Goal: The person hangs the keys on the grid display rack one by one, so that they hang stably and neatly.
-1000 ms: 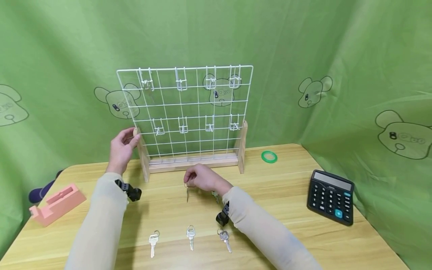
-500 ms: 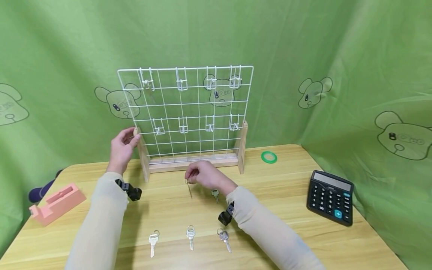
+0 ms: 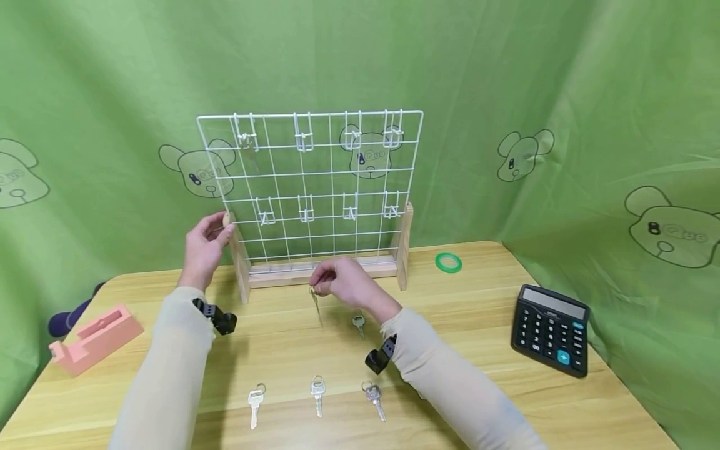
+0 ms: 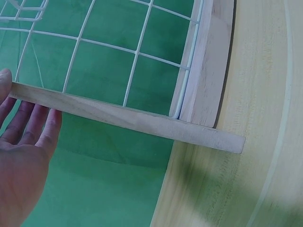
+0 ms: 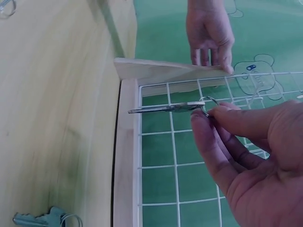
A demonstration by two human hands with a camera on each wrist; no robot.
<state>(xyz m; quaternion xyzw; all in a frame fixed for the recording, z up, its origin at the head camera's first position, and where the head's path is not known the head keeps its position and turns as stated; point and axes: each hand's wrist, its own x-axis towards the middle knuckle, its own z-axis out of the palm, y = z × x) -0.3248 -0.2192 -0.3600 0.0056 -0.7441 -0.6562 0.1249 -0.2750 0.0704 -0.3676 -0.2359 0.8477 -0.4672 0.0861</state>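
A white wire grid rack with small hooks stands in a wooden frame at the back of the table. My left hand grips its left wooden post, thumb on one side and fingers on the other in the left wrist view. In front of the rack's base, my right hand pinches a metal ring between thumb and fingertips. From that ring hangs a key, blade downward, above the table. Another key hangs on the upper left hook.
One key lies below my right hand. Nearer lie a left key, a middle key and a right key. A pink tape dispenser sits left; a green ring and a black calculator lie right.
My right hand has risen slightly and moved a little right and toward the rack, carrying the key. The key lying below it shows more fully. My left hand stays on the post.
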